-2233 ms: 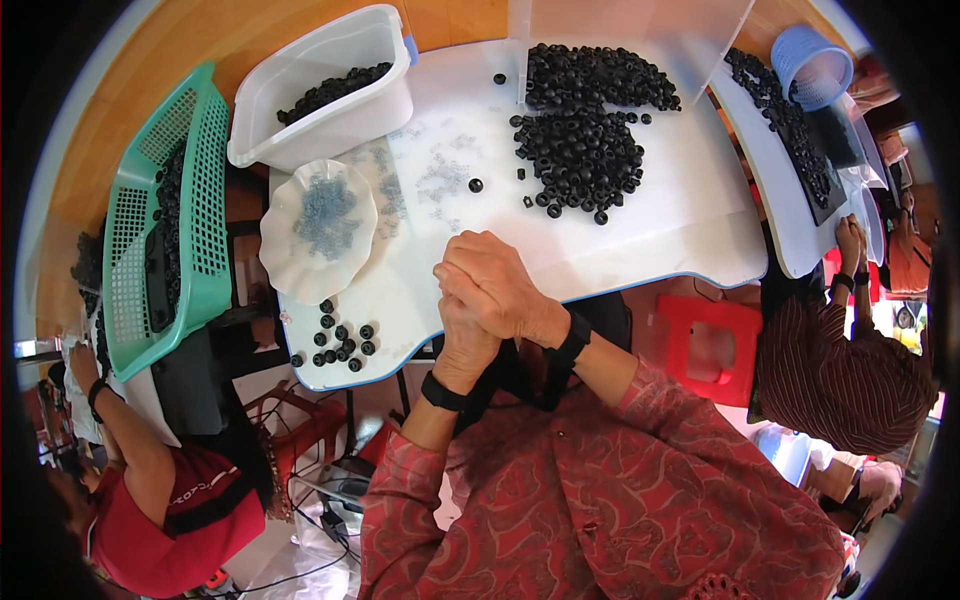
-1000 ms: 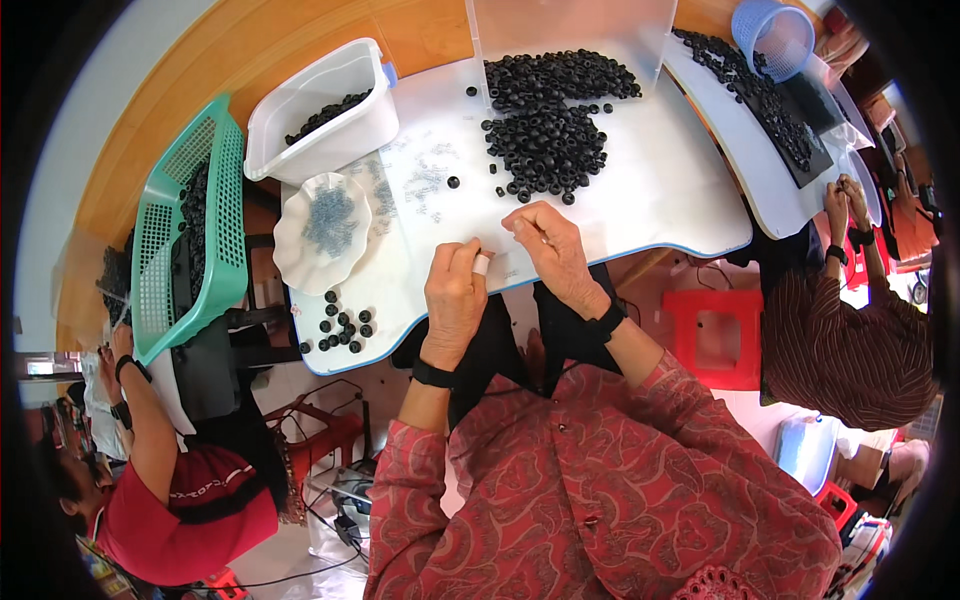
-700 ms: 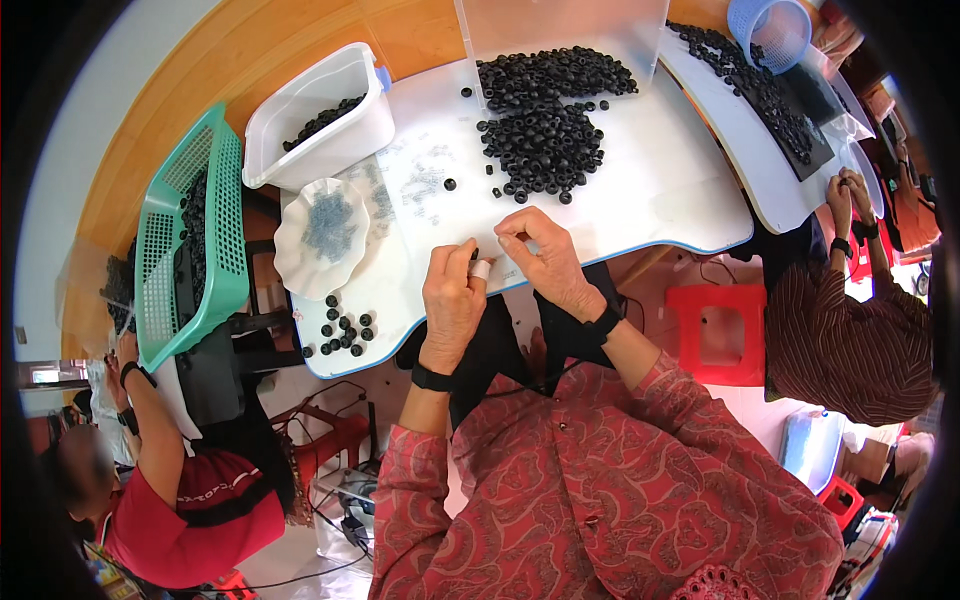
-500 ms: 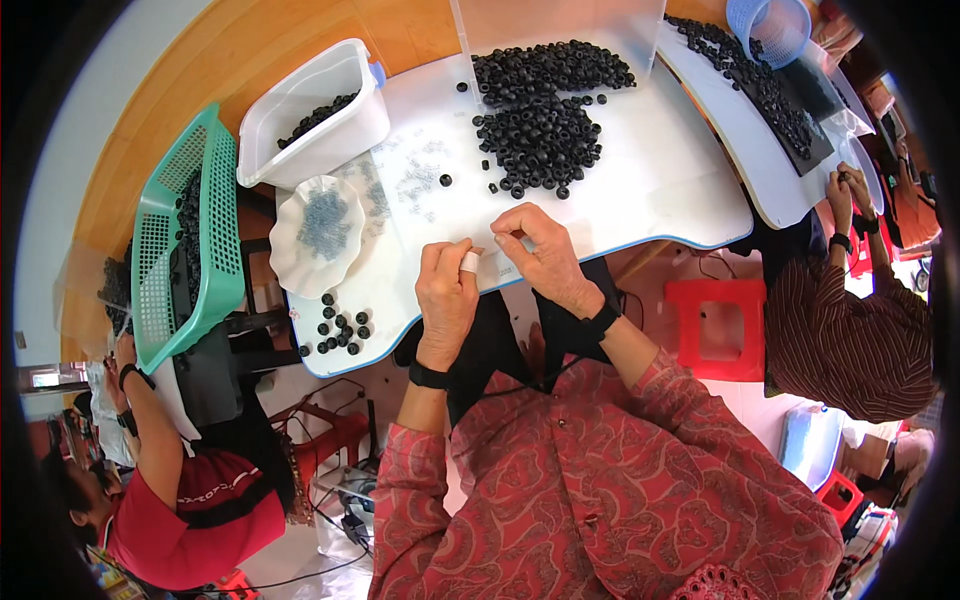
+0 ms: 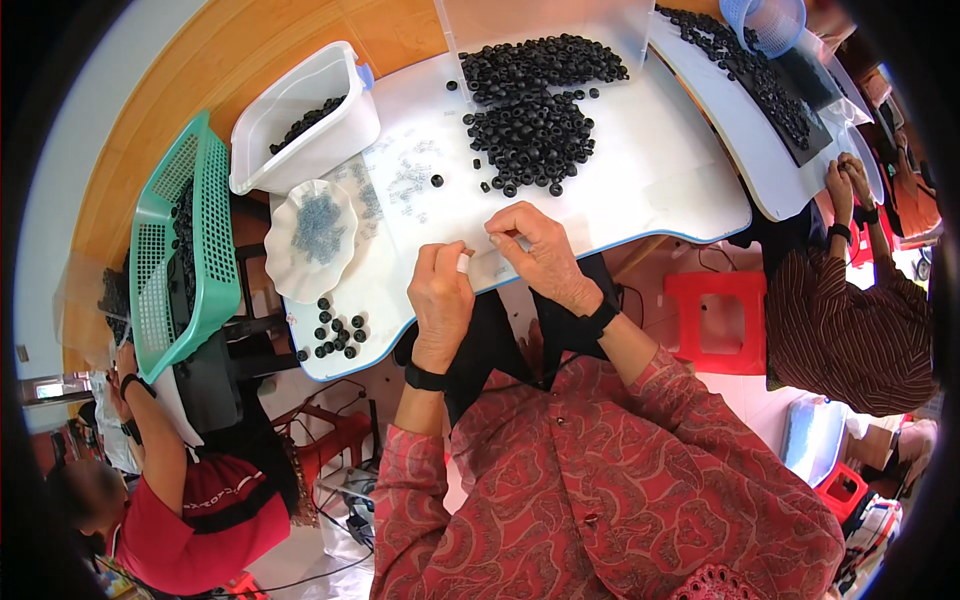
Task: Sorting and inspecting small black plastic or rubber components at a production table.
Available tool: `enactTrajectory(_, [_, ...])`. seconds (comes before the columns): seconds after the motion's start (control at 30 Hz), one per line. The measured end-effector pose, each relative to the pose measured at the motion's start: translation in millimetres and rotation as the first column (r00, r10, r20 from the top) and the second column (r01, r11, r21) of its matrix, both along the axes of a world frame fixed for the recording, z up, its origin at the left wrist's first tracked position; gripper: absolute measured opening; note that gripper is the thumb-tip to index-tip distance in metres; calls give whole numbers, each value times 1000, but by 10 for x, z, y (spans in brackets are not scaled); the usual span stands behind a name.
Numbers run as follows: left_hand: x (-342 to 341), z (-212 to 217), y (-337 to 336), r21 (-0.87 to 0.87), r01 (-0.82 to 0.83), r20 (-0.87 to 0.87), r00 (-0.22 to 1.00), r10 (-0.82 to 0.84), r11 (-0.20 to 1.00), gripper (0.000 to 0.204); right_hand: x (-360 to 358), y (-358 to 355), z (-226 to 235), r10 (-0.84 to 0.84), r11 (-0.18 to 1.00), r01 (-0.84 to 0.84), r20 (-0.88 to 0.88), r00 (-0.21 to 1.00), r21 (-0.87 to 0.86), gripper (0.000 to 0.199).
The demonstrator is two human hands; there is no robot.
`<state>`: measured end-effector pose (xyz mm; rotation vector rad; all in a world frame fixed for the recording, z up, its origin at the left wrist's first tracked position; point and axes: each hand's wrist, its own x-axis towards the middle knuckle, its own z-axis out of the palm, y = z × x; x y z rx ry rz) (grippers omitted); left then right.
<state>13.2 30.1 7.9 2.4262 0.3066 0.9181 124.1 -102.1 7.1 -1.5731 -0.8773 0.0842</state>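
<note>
My left hand, with a white wrap on one finger, is held over the table's near edge, its fingers pinched together. Facing it, my right hand also pinches, thumb against forefinger. Anything between either set of fingertips is too small to make out. Beyond my hands lies a heap of small black ring-shaped parts, with one loose black part to its left. Small clear pieces are scattered on the white tabletop. A wavy white dish holds more clear pieces.
Several black parts sit at the table's front left. A white tub and a green basket with black parts stand left. A clear bin is behind the heap. Co-workers sit on both sides; a red stool stands right.
The whole view has shifted slightly. My left hand has turned a little and its fingertips are less exposed; my right hand keeps its pinch in nearly the same place.
</note>
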Motion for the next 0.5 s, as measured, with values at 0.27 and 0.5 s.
enactTrajectory(0.27, [18,123,120,131,23,-65,998,-14,991,25,0,-2,-12,-2,1000,2,5,1000,-11,9])
enactTrajectory(0.5, [6,94,164,79,85,-51,995,-81,993,26,-6,12,-15,-23,1000,23,45,999,3,11])
